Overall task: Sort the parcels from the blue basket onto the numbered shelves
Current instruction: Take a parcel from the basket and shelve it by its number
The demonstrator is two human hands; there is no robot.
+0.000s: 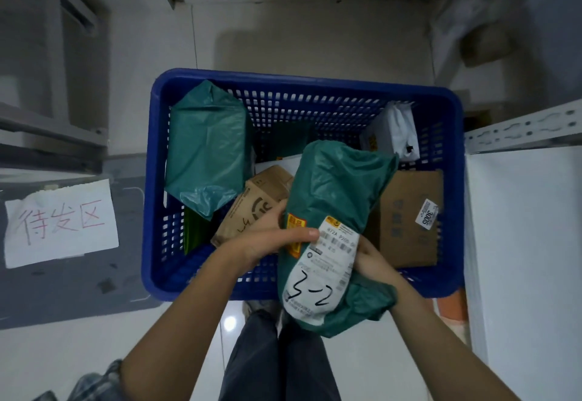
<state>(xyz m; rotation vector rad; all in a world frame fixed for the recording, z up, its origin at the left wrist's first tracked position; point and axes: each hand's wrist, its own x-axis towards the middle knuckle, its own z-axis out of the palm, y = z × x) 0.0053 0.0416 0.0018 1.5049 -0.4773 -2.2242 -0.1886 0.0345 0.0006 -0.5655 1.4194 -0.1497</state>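
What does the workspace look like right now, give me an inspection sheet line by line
Surface: pale glossy floor; blue basket stands on it.
Job's things: green parcel held over the basket, its white label handwritten 3-2. In the basket: second green parcel, small brown box, larger brown box with a sticker, white parcel.
Clutter: paper sign with handwriting taped at left.
Hands: left hand grips the green parcel's left side, thumb on the label; right hand holds its right edge from behind.
Cables: nothing seen.
Surroundings: grey shelving at left, metal shelf rail at right, the person's dark trousers below.
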